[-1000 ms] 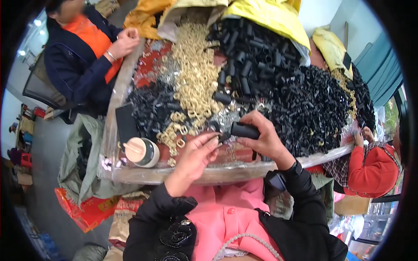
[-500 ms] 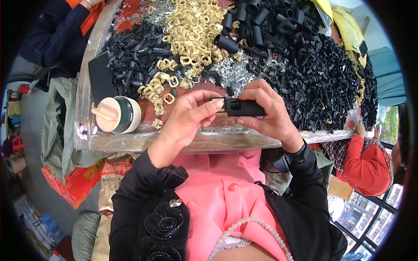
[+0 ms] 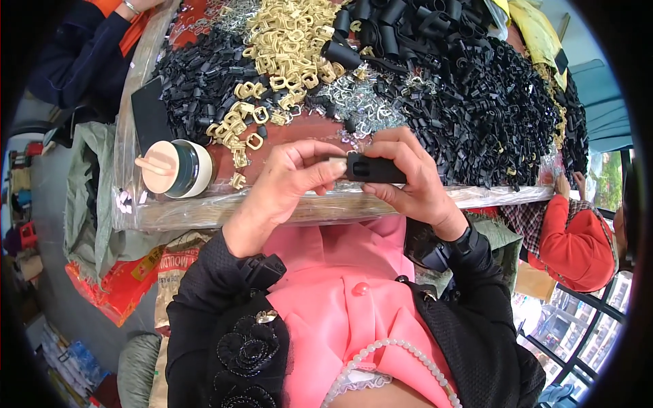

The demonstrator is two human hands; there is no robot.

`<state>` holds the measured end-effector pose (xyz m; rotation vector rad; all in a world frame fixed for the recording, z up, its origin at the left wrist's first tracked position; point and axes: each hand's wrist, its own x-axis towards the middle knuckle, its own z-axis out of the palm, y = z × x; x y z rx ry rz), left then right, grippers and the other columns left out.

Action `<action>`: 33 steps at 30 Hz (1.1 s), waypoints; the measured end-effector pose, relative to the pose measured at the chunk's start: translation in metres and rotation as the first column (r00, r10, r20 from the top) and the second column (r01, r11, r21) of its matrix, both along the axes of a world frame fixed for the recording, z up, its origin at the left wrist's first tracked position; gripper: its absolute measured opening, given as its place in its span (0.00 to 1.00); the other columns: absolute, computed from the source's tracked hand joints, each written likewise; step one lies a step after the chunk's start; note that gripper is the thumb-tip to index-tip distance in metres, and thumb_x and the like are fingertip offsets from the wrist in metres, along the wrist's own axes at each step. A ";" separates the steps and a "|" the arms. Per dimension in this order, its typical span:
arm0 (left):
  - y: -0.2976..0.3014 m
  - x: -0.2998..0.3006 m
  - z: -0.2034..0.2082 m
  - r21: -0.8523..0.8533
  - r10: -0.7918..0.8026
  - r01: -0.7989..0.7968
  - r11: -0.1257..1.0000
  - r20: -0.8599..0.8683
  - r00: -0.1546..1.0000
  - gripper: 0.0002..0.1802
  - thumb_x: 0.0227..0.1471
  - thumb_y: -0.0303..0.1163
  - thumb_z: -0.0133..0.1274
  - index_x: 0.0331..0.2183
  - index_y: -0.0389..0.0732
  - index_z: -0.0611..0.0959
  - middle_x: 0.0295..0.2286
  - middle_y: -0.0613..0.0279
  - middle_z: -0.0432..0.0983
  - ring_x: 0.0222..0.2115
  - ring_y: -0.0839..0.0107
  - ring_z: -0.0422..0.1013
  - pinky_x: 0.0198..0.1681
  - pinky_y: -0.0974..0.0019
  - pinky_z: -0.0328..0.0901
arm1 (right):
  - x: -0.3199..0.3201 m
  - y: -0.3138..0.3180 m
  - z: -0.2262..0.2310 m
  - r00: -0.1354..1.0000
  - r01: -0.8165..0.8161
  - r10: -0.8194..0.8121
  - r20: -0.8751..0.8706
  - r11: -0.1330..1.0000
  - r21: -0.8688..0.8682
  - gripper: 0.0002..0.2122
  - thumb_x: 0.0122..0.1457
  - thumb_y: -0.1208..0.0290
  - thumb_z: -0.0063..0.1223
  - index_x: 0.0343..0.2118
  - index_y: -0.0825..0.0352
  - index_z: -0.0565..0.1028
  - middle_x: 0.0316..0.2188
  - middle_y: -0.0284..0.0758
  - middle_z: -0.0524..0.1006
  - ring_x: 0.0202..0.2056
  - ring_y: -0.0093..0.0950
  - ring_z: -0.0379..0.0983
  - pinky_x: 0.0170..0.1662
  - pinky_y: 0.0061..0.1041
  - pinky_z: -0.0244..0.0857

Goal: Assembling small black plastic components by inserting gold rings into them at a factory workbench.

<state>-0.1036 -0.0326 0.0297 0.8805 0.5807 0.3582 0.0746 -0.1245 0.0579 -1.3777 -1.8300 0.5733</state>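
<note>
A small black plastic housing [image 3: 381, 171], oblong with two dark openings in its face, is held level above the table's near edge. My right hand [image 3: 422, 183] grips its right end, thumb below and fingers over the top. At its left end my left hand [image 3: 282, 178] is closed, thumb and fingers pinched against the housing. Whatever small piece may lie under the left thumb is hidden. Just beyond the hands lie loose silver metal clips [image 3: 371, 112] and cream-coloured plastic frames [image 3: 254, 141].
Heaps of black parts [image 3: 490, 115], black tubes [image 3: 391, 37] and cream frames cover the table [image 3: 292, 146]. A lidded jar [image 3: 187, 168] and a black flat panel [image 3: 151, 112] stand left. People work at far left [image 3: 81, 61] and right [image 3: 578, 238].
The cream-coloured piece that showed between my left thumb and the housing is now out of sight. My left fingers press closer to the housing's end, and the view has shifted slightly.
</note>
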 end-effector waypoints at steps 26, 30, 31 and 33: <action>-0.014 0.008 -0.014 0.156 0.117 -0.141 0.978 0.150 0.982 0.38 0.43 0.23 0.51 0.52 0.33 0.49 0.39 0.59 0.63 0.38 0.76 0.62 0.40 0.76 0.59 | -0.018 -0.010 -0.029 0.988 0.111 -0.118 -0.095 0.991 -0.080 0.25 0.45 0.66 0.53 0.45 0.72 0.60 0.38 0.43 0.63 0.40 0.36 0.61 0.44 0.28 0.55; -0.013 0.003 -0.015 0.120 0.133 -0.160 0.980 0.208 0.969 0.40 0.43 0.24 0.52 0.52 0.32 0.47 0.39 0.58 0.63 0.39 0.73 0.62 0.42 0.73 0.58 | -0.014 -0.005 -0.027 0.989 -0.003 -0.014 -0.147 0.994 -0.111 0.31 0.45 0.55 0.49 0.48 0.72 0.58 0.41 0.43 0.61 0.43 0.35 0.59 0.47 0.28 0.51; -0.012 0.003 -0.015 0.122 0.132 -0.159 0.980 0.209 0.969 0.40 0.43 0.24 0.52 0.52 0.32 0.47 0.39 0.58 0.63 0.39 0.73 0.62 0.42 0.73 0.58 | -0.012 -0.001 -0.027 0.977 -0.032 0.009 -0.215 0.994 -0.103 0.33 0.44 0.51 0.48 0.48 0.72 0.57 0.42 0.43 0.61 0.44 0.34 0.59 0.48 0.28 0.50; -0.012 0.004 -0.015 0.107 0.099 -0.125 0.986 0.218 0.971 0.42 0.42 0.24 0.52 0.52 0.33 0.45 0.39 0.57 0.63 0.40 0.72 0.61 0.43 0.72 0.58 | -0.011 0.006 -0.028 0.959 -0.058 0.029 -0.282 0.994 -0.097 0.36 0.44 0.47 0.47 0.49 0.72 0.57 0.43 0.42 0.60 0.45 0.33 0.58 0.48 0.28 0.49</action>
